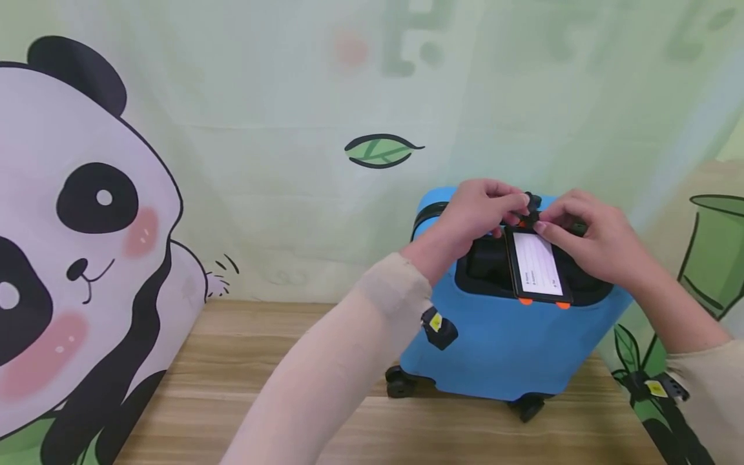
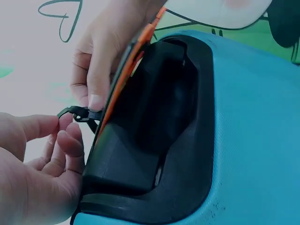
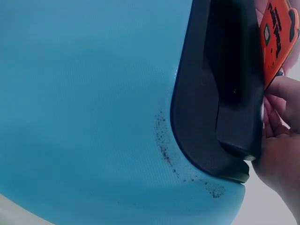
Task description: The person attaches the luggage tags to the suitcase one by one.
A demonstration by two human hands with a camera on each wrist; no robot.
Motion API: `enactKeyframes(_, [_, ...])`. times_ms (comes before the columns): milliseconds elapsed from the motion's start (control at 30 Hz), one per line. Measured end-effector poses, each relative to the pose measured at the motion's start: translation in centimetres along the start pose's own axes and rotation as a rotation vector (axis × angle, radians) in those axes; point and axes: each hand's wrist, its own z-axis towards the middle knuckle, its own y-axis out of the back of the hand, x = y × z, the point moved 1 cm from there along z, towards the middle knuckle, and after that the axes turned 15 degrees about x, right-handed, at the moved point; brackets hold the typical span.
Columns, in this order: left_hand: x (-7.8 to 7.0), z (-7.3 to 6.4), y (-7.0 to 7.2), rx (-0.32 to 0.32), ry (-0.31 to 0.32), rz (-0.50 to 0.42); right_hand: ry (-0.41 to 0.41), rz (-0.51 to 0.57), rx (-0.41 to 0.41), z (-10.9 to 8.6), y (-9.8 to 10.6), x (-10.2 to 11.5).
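A blue suitcase (image 1: 482, 349) stands upright on its wheels, with a black recessed handle (image 2: 117, 164) on top. Over the handle lies a luggage tag (image 1: 536, 265), a white card in its black-framed face; its orange back (image 3: 276, 40) shows in the right wrist view. A thin black strap (image 2: 77, 111) runs from the tag's end. My left hand (image 1: 479, 210) pinches the strap's free part between thumb and fingertips. Close beside it, my right hand (image 1: 587, 232) pinches the strap by its buckle, at the tag's edge.
Wood-patterned flooring (image 1: 279, 361) lies under the suitcase. Behind stands a pale green printed backdrop (image 1: 279, 194) with a leaf drawing. A large panda cutout (image 1: 87, 142) is at the left. Black suitcase wheels (image 1: 401, 382) show at the bottom.
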Motion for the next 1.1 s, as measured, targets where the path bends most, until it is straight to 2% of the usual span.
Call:
enactKeyframes(67, [-0.1,0.0,-0.1,-0.035,-0.031,0.093,0.003,0.011,0.000,0.0,0.0,0.0])
enactKeyframes(233, [0.0,0.1,-0.3,-0.087,-0.165,0.430,0.003,0.052,0.003,0.0,-0.1,0.0])
enactKeyframes(300, [0.1,0.0,-0.3,-0.090,-0.213,0.509,-0.003,0.065,0.008,0.0,0.0,0.0])
enactKeyframes(433, [0.4,-0.1,-0.4,-0.089,-0.294,0.591,-0.018,0.085,0.012,0.1,0.0,0.1])
enactKeyframes(633, [1.0,0.0,-0.3,-0.070,-0.461,0.688,-0.011,0.115,0.014,0.1,-0.1,0.1])
enactKeyframes(800, [1.7,-0.3,-0.1,-0.112,-0.612,0.856,-0.002,0.130,0.012,0.1,-0.2,0.2])
enactKeyframes(900, [2.2,-0.7,0.0,-0.132,-0.644,0.939,-0.003,0.126,0.011,0.1,-0.2,0.2])
enactKeyframes(1100, [3.1,-1.4,0.0,-0.153,-0.653,1.054,-0.022,0.133,0.020,-0.1,-0.1,0.2])
